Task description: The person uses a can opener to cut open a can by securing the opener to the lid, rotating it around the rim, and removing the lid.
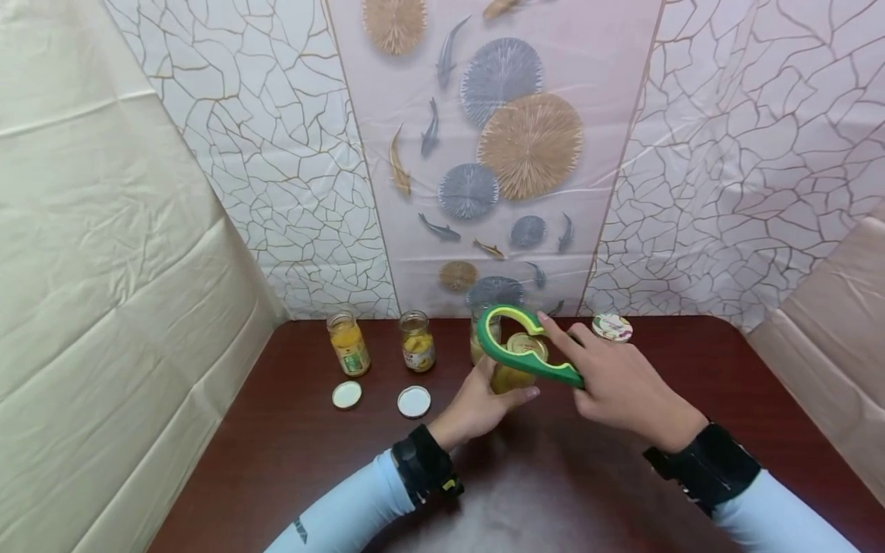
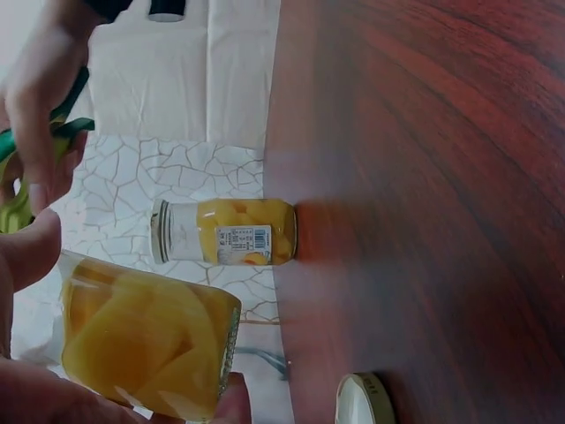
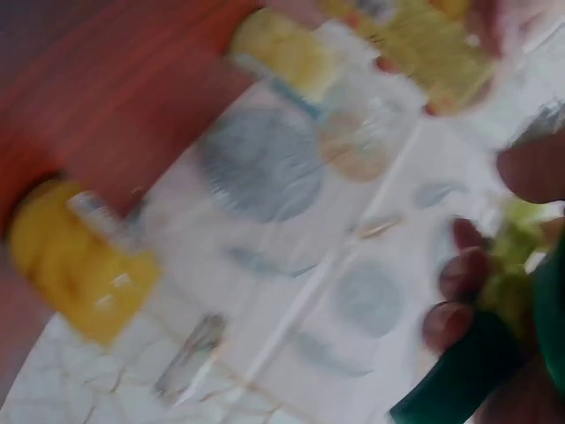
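Note:
My left hand point(image 1: 477, 403) grips a glass jar point(image 2: 150, 340) of yellow fruit pieces, with a gold lid point(image 1: 527, 347) facing up in the head view. In my right hand point(image 1: 622, 380) is a green jar opener point(image 1: 508, 357) with a light-green toothed inner edge. Its curved mouth overlaps the lid in the head view. The right index finger lies along one arm of the opener. In the right wrist view, blurred, the held jar point(image 3: 424, 53) and part of the opener point(image 3: 477, 367) show.
Two lidless jars, one orange-filled point(image 1: 350, 349) and one yellow-filled point(image 1: 418, 346), stand at the back left. Two lids point(image 1: 346, 395) point(image 1: 414, 402) lie before them. A pale-filled jar point(image 1: 477, 338) is partly behind the opener. A lidded fruit jar point(image 2: 243, 231) stands back right.

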The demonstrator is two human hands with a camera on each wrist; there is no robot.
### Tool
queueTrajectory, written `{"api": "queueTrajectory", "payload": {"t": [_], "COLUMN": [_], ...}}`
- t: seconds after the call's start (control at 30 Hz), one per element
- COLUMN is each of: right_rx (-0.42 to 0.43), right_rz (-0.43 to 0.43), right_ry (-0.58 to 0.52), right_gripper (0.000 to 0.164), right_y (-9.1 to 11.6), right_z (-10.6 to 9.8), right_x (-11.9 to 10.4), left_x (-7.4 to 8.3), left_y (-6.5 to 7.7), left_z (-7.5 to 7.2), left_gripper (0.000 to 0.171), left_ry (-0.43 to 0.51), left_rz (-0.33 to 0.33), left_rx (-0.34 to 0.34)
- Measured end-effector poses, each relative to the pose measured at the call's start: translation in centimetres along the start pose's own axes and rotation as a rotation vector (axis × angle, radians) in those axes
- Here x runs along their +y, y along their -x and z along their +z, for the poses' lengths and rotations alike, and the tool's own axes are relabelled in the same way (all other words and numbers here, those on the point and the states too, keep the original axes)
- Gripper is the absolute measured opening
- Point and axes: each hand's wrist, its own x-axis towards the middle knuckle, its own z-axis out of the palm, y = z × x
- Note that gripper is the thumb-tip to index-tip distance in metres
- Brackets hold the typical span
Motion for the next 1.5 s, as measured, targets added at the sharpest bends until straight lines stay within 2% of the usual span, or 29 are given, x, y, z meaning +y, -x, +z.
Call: {"api": "queueTrajectory", "payload": {"t": [0.17,0.33,0.53,0.63,0.73,0.8,0.87,0.97,1.03,1.07,1.23,1.33,1.43,1.5], "right_rx": [-0.103,-0.152,-0.147,-0.128,-0.118,-0.115,-0.11,-0.096,-0.091,-0.089,-0.097,-0.092,-0.079,-0.075], "right_rz": [0.036,0.026,0.017,-0.009,-0.058,-0.099,-0.143,-0.214,-0.256,-0.272,-0.3,-0.292,-0.276,-0.255], "right_ry": [-0.001,0.054,0.073,0.076,0.069,0.058,0.043,0.027,0.022,0.022,0.022,0.018,0.009,-0.005], "right_gripper": [0.101,0.098,0.096,0.098,0.1,0.102,0.104,0.106,0.105,0.104,0.102,0.103,0.104,0.105], "right_y": [-1.0,-1.5,-1.0,-0.9,-0.8,-0.7,-0.6,-0.5,-0.5,-0.6,-0.6,-0.4,-0.3,-0.3], "right_z": [-0.4,0.2,0.9,1.0,0.7,0.4,0.1,-0.4,-0.5,-0.4,0.0,0.1,0.2,0.2], "right_x": [-1.6,-2.2,-2.2,-2.1,-1.7,-1.3,-0.9,-0.2,0.1,0.1,0.2,0.2,0.4,0.6], "left_x": [0.2,0.0,-0.2,-0.3,-0.5,-0.5,-0.6,-0.3,0.3,0.5,1.1,0.2,-1.0,-1.5], "left_y": [0.4,0.5,0.5,0.3,0.0,-0.4,-0.8,-1.3,-1.4,-1.4,-1.0,-1.3,-1.7,-1.7], "left_z": [0.4,0.7,0.9,0.7,0.1,-0.4,-1.0,-1.8,-2.2,-2.3,-2.6,-2.2,-1.8,-1.6], "left_gripper": [0.062,0.063,0.063,0.06,0.058,0.057,0.058,0.063,0.066,0.068,0.069,0.071,0.07,0.068], "left_ry": [0.033,0.066,0.051,0.045,0.011,-0.019,-0.021,0.049,0.1,0.12,0.139,0.157,0.162,0.147], "left_rz": [-0.008,-0.014,-0.037,0.015,0.129,0.206,0.255,0.296,0.303,0.304,0.304,0.309,0.287,0.243], "left_rx": [-0.009,-0.015,-0.005,-0.026,-0.087,-0.167,-0.29,-0.509,-0.613,-0.643,-0.677,-0.68,-0.647,-0.594]}}
